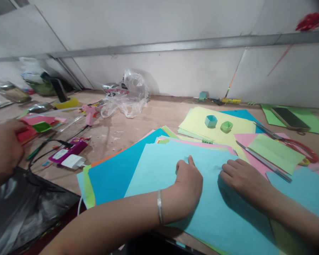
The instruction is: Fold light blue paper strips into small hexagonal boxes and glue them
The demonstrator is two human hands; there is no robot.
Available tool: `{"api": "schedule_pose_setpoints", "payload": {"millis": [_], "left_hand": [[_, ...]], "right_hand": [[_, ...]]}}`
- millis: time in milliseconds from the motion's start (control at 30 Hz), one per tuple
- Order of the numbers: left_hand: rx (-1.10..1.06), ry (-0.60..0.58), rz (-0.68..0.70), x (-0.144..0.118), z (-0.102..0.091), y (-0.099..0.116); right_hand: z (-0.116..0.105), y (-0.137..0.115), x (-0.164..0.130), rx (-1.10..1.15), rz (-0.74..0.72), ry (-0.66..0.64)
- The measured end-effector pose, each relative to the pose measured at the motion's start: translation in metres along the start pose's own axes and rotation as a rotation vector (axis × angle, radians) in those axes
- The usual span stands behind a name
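1. Both hands rest on the top sheet (pixel 202 198) of a paper stack (pixel 114 177), the left hand (pixel 188 184) just left of the right hand (pixel 241 179).
2. Behind the stack, two small folded paper boxes (pixel 211 121) sit side by side on another sheet (pixel 199 122).
3. Right of the hands lie a ruler (pixel 263 161) and, behind it, scissors (pixel 295 145).
4. A phone (pixel 289 118) lies far right at the back.
5. Left of the stack lie a charger (pixel 69 154) and, further back, a glue gun (pixel 89 114).
6. Another person's hand (pixel 2 148) is at the far left.
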State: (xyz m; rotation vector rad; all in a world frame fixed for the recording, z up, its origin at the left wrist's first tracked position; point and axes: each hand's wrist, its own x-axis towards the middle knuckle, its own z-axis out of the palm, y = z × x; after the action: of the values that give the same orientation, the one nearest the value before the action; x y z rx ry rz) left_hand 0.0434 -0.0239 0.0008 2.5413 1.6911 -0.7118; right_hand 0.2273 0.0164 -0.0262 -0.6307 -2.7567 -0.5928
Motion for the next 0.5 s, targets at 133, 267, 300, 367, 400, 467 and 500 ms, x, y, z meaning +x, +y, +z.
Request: {"api": "schedule_pose_setpoints", "payload": {"millis": [133, 267, 300, 367, 400, 467, 500], "left_hand": [[0.005, -0.040, -0.034, -0.006, 0.007, -0.021], [-0.008, -0.029, -0.165, -0.013, 0.007, -0.039], [-0.018, -0.020, -0.187, -0.015, 0.004, -0.041], [-0.031, 0.045, -0.179, -0.017, -0.005, -0.041], [-0.044, 0.096, -0.160, -0.017, -0.010, -0.040], [-0.080, 0.225, -0.117, -0.015, -0.018, -0.039], [-0.109, 0.249, -0.093, -0.011, -0.021, -0.040]], "right_hand": [[0.001, 0.000, -0.001, -0.002, 0.003, -0.002], [0.002, 0.000, -0.001, -0.011, 0.001, -0.015], [0.002, 0.000, -0.001, -0.012, 0.001, -0.015], [0.002, 0.000, 0.000, -0.018, -0.002, -0.007], [0.001, 0.000, 0.000, -0.024, -0.006, 0.001], [0.001, -0.001, 0.001, -0.037, -0.013, 0.015], [0.001, -0.001, 0.001, -0.041, -0.017, 0.021]]}}
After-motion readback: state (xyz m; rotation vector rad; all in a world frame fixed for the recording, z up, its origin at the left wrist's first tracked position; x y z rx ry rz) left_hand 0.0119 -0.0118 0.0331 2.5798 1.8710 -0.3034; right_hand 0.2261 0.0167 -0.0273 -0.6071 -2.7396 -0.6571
